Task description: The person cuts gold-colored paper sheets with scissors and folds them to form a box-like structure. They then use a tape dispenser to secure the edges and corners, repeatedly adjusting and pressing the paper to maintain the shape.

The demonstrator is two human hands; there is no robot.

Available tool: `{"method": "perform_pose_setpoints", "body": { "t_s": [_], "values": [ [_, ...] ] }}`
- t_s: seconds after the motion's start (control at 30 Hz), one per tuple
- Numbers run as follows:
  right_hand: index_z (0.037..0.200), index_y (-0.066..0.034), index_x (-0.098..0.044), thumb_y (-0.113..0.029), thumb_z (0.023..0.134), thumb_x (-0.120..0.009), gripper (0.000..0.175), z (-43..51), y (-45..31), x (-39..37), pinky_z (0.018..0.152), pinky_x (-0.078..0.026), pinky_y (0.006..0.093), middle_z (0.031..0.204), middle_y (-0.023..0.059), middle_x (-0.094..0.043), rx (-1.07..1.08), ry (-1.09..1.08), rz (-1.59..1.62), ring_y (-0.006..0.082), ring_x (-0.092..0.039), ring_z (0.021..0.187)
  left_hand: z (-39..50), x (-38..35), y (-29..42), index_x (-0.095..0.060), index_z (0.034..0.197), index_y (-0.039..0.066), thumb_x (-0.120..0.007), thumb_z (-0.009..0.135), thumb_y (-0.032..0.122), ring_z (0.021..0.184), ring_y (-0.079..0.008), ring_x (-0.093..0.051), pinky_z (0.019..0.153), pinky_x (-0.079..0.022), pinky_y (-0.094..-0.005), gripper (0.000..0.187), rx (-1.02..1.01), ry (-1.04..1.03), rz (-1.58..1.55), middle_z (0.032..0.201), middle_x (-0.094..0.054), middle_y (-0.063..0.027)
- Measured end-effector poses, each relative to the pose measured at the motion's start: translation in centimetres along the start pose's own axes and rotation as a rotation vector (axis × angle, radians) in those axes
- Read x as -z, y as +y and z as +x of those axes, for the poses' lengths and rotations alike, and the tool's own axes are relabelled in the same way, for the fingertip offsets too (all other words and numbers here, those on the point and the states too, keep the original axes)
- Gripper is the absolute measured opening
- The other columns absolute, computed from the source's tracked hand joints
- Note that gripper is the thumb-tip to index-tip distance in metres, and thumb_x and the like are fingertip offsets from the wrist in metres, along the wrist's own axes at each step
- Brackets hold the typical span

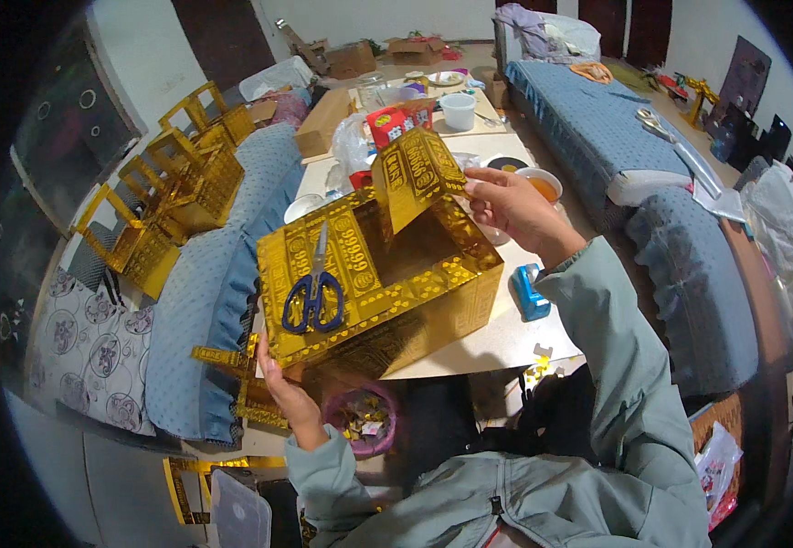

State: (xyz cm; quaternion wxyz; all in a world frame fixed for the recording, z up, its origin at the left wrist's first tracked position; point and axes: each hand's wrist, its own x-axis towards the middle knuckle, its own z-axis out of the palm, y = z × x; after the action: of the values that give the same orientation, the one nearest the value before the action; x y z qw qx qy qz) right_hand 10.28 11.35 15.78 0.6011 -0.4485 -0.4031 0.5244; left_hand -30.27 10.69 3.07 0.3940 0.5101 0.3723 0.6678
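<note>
A gold foil-covered box (431, 322) rests tilted at the near end of the white table. Its top has a rectangular opening toward the right, with a darker inside. My left hand (290, 394) supports the box's near left corner. Pinched in my right hand (516, 209) is a folded gold foil piece (417, 175) with printed characters, held upright over the opening. Blue-handled scissors (313, 301) lie on the box top, blades pointing away. A blue tape dispenser (531, 293) stands right of the box, below my right wrist.
Several gold foil chairs (191, 198) line the blue-covered sofa (252, 178) at left. Behind the box stand a red printed packet (400, 122), a white tub (458, 111) and a bowl of amber liquid (540, 185). A pink waste basket (361, 449) holds scraps below the table.
</note>
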Motion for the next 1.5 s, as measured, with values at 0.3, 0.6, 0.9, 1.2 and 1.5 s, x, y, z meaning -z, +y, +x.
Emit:
{"method": "perform_pose_setpoints", "body": {
  "t_s": [0.3, 0.6, 0.9, 1.2, 1.5],
  "values": [
    [0.129, 0.0008, -0.056, -0.009, 0.103, -0.063, 0.029, 1.3, -3.2, -7.9, 0.065, -0.047, 0.0225, 0.092, -0.0006, -0.055, 0.066, -0.245, 0.423, 0.0068, -0.049, 0.074, -0.2, -0.3, 0.9, -0.044, 0.152, 0.003, -0.036, 0.105, 0.041, 0.136, -0.0278, -0.052, 0.114, -0.042, -0.0423, 0.061, 0.009, -0.014, 0.018, 0.148, -0.05, -0.0146],
    [0.138, -0.0019, -0.065, -0.027, 0.1, -0.071, 0.046, 0.4, -0.6, -2.6, 0.073, -0.051, 0.0296, 0.115, 0.0059, -0.073, -0.158, -0.052, -0.697, 0.0131, -0.063, 0.089, -0.5, -1.0, 1.3, -0.041, 0.154, 0.001, -0.035, 0.108, 0.041, 0.133, -0.0267, -0.052, 0.113, -0.04, -0.0389, 0.062, 0.008, -0.027, -0.016, 0.147, -0.051, -0.0143],
    [0.106, 0.0027, -0.072, -0.019, 0.096, -0.064, 0.025, 0.4, 0.6, -0.7, 0.068, -0.051, 0.0314, 0.08, 0.0058, -0.068, -0.035, -0.164, -0.819, 0.0154, -0.065, 0.073, -0.7, 0.4, 0.0, -0.043, 0.155, 0.003, -0.039, 0.11, 0.045, 0.135, -0.0248, -0.052, 0.113, -0.04, -0.0395, 0.062, 0.012, 0.032, -0.015, 0.148, -0.053, -0.011],
    [0.125, -0.0024, -0.068, -0.024, 0.097, -0.067, 0.035, 0.2, 2.2, -0.6, 0.077, -0.056, 0.0388, 0.094, 0.0146, -0.074, 0.204, 0.018, -1.228, 0.0296, -0.072, 0.084, -1.6, -0.8, 1.0, -0.042, 0.155, 0.0, -0.038, 0.111, 0.041, 0.142, -0.0266, -0.044, 0.119, -0.032, -0.0396, 0.061, 0.025, 0.057, -0.031, 0.157, -0.044, -0.0132],
    [0.11, -0.0011, -0.074, -0.029, 0.099, -0.064, 0.031, -8.2, 8.6, 10.8, 0.085, -0.055, 0.039, 0.101, 0.0186, -0.075, 0.204, 0.375, -0.901, 0.0295, -0.073, 0.092, -8.7, -4.6, 1.9, -0.055, 0.13, -0.002, -0.045, 0.107, 0.022, 0.121, -0.0243, -0.058, 0.104, -0.045, -0.0346, 0.035, -0.332, 0.183, 0.263, 0.128, -0.059, -0.0158]
  ]
}}
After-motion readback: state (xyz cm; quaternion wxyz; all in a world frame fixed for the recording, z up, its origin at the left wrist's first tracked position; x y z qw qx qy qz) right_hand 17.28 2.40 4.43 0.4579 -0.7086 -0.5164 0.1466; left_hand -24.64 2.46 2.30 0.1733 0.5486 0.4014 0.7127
